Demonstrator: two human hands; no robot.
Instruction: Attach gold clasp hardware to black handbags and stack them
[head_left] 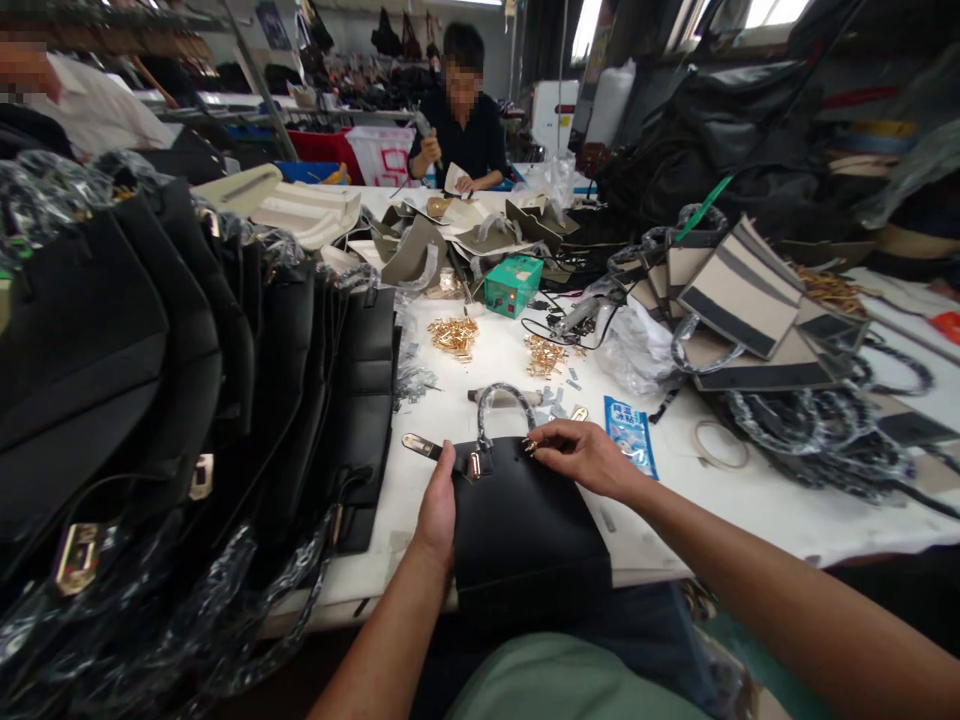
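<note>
A small black handbag [525, 530] stands at the near edge of the white table [750, 500], its wrapped handle [499, 400] arching up. My left hand [437, 505] grips the bag's left top edge, thumb beside a gold clasp [475, 463] and a black strap tab [420, 446] that sticks out left. My right hand [581, 455] rests on the bag's top right edge, fingers pinched on a small gold fitting [529, 445].
A row of black bags in plastic [187, 400] fills the left. Heaps of gold hardware [454, 335] [545, 355], a green box [513, 283], a blue packet [631, 435] and striped beige bags [742, 300] lie beyond. A person in black [461, 130] works at the far end.
</note>
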